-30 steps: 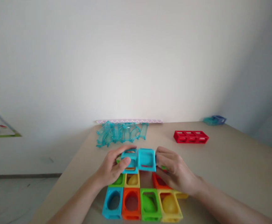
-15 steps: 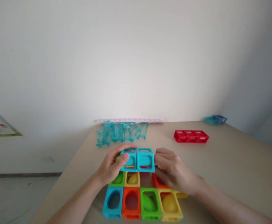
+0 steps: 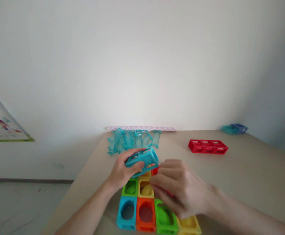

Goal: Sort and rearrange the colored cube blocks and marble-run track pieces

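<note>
A light-blue piece of joined open cubes (image 3: 146, 160) is tilted in my left hand (image 3: 125, 168), thumb in front and fingers behind. My right hand (image 3: 179, 186) is just to its right, over the block group, with curled fingers; whatever they hold, if anything, is hidden. Below lie a blue block (image 3: 127, 212), an orange block (image 3: 146, 213), a green block (image 3: 165, 217) and a yellow block (image 3: 188, 224) in a front row. Behind them are another green block (image 3: 130, 187) and a yellow one (image 3: 146, 188). Some red shows beside my right hand.
Clear teal pieces (image 3: 132, 140) lie in a pile at the back, before a patterned purple strip (image 3: 142, 128) along the wall. A red three-cube block (image 3: 208, 147) lies at the back right of the table (image 3: 250, 176). Farther right are a dark-blue block (image 3: 239, 128) and teal pieces (image 3: 228, 129).
The light-blue piece has turned and tilted in my left hand. My right hand has moved down over the block group and now covers part of it. The view has shifted slightly.
</note>
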Demonstrator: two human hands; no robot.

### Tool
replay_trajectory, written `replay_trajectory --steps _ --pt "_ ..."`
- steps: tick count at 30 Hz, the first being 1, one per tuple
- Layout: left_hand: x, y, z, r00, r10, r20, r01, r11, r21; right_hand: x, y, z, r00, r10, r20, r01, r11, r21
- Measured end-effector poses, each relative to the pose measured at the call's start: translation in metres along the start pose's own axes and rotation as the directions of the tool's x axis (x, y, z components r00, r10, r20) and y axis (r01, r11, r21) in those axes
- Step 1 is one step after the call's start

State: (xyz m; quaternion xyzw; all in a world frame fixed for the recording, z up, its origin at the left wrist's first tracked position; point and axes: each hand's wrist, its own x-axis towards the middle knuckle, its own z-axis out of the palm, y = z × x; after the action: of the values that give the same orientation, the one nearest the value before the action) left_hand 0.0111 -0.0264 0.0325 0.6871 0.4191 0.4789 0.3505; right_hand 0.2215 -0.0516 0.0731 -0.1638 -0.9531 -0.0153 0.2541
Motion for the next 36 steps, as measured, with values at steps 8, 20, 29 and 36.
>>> replay_trajectory --steps 8,20,29,36 --pt "-0.002 -0.008 0.01 0.989 -0.068 -0.128 0.054 0.992 -0.11 0.03 -0.04 0.077 0.961 -0.121 0.247 0.145 0.986 -0.081" --pt "-0.004 -0.01 0.014 0.992 -0.061 -0.111 0.05 0.994 -0.096 0.023 -0.03 0.088 0.973 -0.163 0.165 0.122 0.965 0.234" --pt "0.001 -0.014 0.006 0.988 -0.026 -0.155 -0.008 0.977 -0.213 0.035 0.003 -0.023 0.941 0.331 0.074 -0.284 0.653 0.702" --pt "-0.003 -0.011 0.01 0.992 -0.079 -0.1 0.043 0.946 -0.321 0.024 0.063 -0.06 0.799 0.601 0.026 -0.521 0.67 0.528"
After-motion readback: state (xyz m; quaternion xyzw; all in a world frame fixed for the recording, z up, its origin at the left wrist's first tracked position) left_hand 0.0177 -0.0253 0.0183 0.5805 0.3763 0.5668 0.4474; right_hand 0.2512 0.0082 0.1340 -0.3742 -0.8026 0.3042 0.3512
